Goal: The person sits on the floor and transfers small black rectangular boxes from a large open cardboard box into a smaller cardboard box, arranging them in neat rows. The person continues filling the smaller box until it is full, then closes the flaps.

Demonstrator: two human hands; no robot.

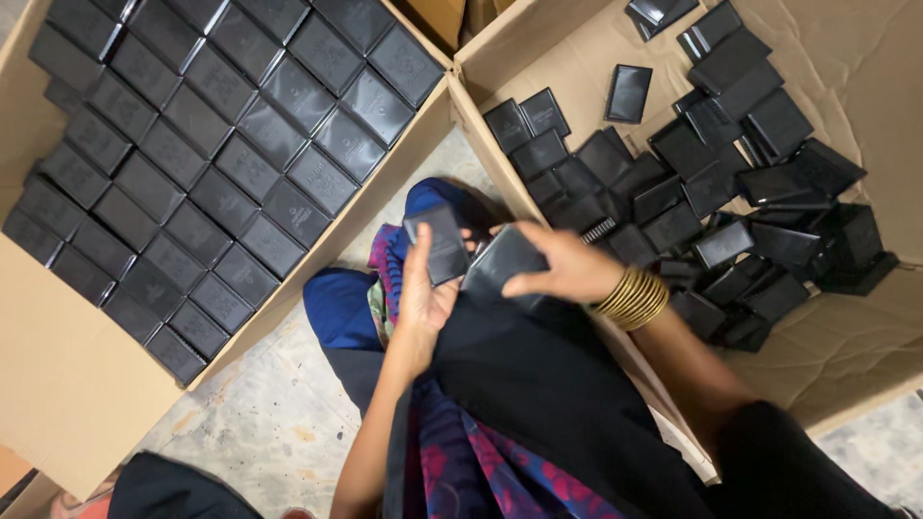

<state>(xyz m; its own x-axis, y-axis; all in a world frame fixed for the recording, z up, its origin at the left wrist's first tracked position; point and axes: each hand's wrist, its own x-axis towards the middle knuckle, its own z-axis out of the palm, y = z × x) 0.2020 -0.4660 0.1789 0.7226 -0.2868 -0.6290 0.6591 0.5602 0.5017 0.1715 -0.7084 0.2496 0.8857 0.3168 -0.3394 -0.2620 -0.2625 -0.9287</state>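
Left hand (pixel 423 293) raised over the lap, fingers curled around a small flat black box (pixel 437 245), held upright, face toward the camera. Right hand (pixel 562 264), stacked gold bangles (pixel 633 298) at the wrist, grips a second black box (pixel 500 264) by its top edge, fingers closed over it; the two boxes sit just beside each other.

Left carton (pixel 58 384): identical black boxes packed in tight diagonal rows (pixel 221 144), pale print on the lids, too small to tell. Right carton (pixel 846 356): same boxes in a loose heap (pixel 711 192), bare cardboard along its far and right walls. A narrow strip of concrete floor (pixel 260 423) shows between cartons.
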